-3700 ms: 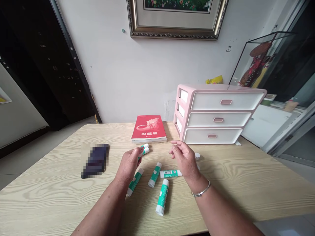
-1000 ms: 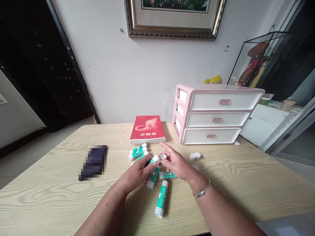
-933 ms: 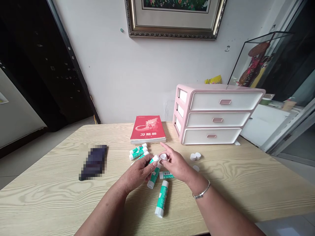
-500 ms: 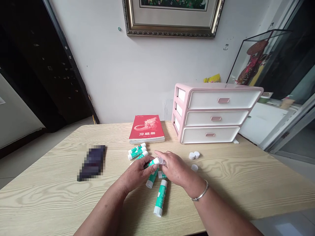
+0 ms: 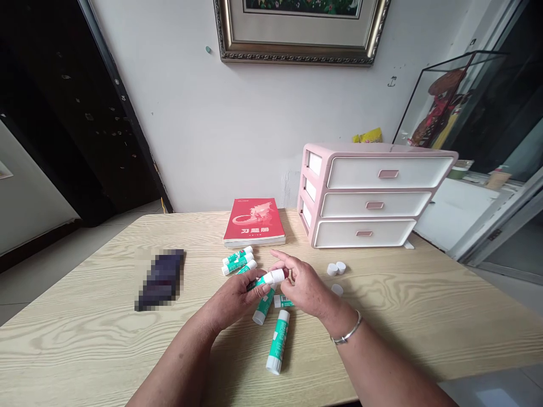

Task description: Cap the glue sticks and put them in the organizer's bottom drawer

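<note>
My left hand (image 5: 235,301) is shut on a green-and-white glue stick (image 5: 266,279), held level over the table. A white cap (image 5: 278,276) sits on the stick's right end. My right hand (image 5: 303,284) is close beside that cap, with its fingers apart and no visible hold on anything. Under my hands lie two more glue sticks (image 5: 263,306) (image 5: 283,301), the second partly hidden. Another glue stick (image 5: 278,342) lies nearer me. Several others (image 5: 237,261) lie in a group in front of the book.
A red workbook (image 5: 253,221) and a pink-and-white drawer unit (image 5: 369,195) stand at the back of the wooden table (image 5: 85,308). Loose white caps (image 5: 335,268) lie to the right. A pixelated dark object (image 5: 161,280) lies to the left.
My right hand has drawn back slightly to the right, its fingers lifting off the capped end of the stick. My left hand has turned the stick closer to level.
</note>
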Available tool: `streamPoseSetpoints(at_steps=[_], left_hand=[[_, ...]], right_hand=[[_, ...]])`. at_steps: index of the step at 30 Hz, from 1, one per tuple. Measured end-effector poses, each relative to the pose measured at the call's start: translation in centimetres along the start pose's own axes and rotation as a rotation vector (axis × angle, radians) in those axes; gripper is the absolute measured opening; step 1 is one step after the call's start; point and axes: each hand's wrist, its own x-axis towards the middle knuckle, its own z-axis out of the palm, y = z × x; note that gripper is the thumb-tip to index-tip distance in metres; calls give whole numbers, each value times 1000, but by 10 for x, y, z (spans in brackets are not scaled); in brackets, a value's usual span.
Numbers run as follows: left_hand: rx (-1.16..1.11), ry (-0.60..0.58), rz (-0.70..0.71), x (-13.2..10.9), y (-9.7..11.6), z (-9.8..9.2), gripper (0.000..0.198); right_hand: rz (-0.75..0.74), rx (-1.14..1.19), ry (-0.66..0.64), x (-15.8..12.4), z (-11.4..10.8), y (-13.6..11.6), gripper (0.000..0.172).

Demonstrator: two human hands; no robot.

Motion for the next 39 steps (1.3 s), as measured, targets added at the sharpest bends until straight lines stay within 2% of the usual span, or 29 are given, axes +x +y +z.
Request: streamPoseSetpoints(at_steps=[11, 15, 20, 25, 28, 30, 34, 39], left_hand=[[76, -37, 30, -2, -1, -3, 51], [59, -53, 25, -3, 0, -1, 48], [8, -58, 6, -3, 5, 4, 49], [129, 84, -101, 1, 7, 9, 53], [157, 186, -192, 2, 11, 10, 57], [108, 265, -218, 2, 14, 9, 58], [-65, 420, -230, 0, 14, 5, 58], [-185, 530, -245, -2, 5, 0, 58]], right_hand=[[-27, 146, 22, -1, 3, -4, 66], [-79, 209, 36, 0, 3, -9, 59], [-19, 349, 42, 1, 5, -11, 55], [-26, 513, 20, 0, 13, -11, 68], [-19, 613, 5, -1, 13, -12, 69], [14, 642, 42, -1, 9, -12, 64], [117, 599, 210, 3, -2, -8, 47], [178, 538, 325, 7, -5, -5, 32]])
